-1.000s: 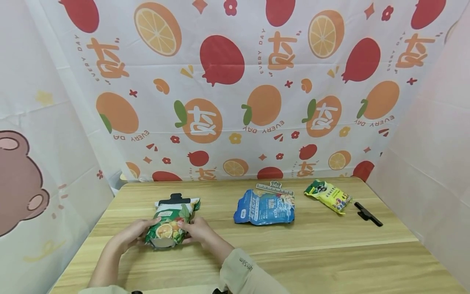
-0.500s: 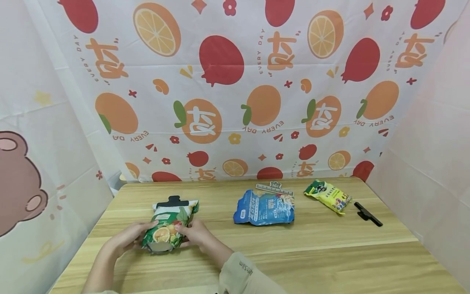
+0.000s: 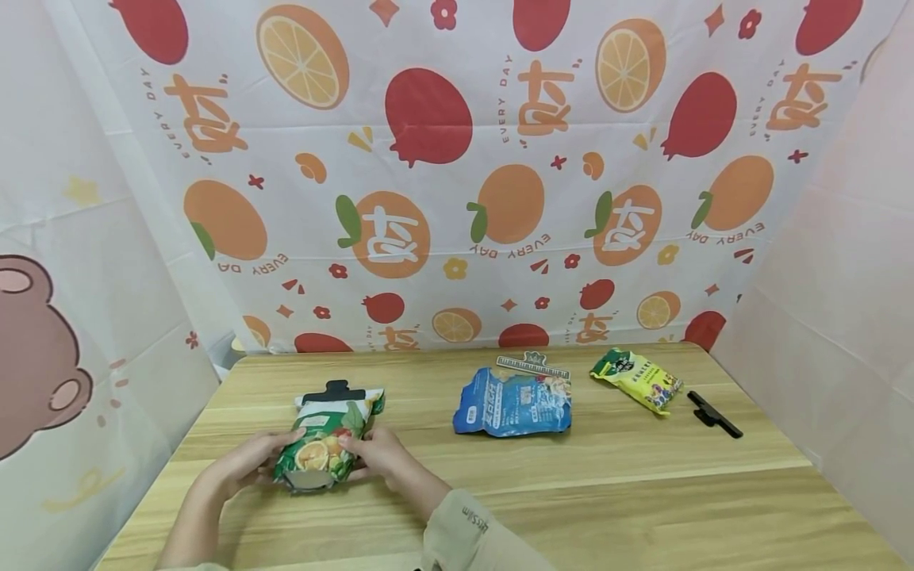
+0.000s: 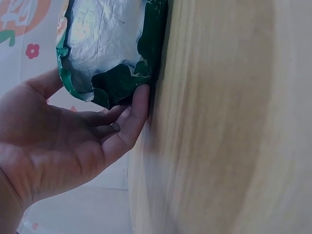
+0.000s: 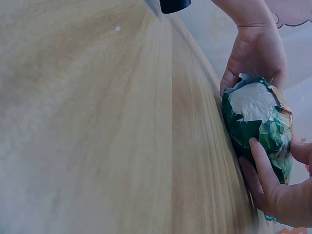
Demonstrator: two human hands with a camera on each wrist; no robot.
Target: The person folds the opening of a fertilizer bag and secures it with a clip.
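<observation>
A green and white food bag [image 3: 321, 436] with fruit pictures lies at the left of the table, its silvery bottom end [image 4: 107, 39] turned toward the person. Across its top edge sits a black sealing clip [image 3: 334, 392]. My left hand [image 3: 250, 460] holds the bag's left side, thumb on the printed face and fingers low by the table. On the opposite side my right hand [image 3: 382, 456] grips it, with the thumb over the front. The right wrist view shows two fingers of that right hand [image 5: 287, 195] against the bag's green lower side.
Mid-table lies a blue food bag [image 3: 514, 404] with a torn-looking edge, and behind it a silver keyboard-patterned clip [image 3: 533, 364]. Farther right are a yellow and green packet [image 3: 639, 381] and a black clip [image 3: 716, 414]. A fruit-print cloth [image 3: 457, 198] hangs behind the table [image 3: 607, 507].
Both hands have shifted the green bag slightly left and toward the person, mostly in the first half second. It has barely moved since. The other packets and clips stay put.
</observation>
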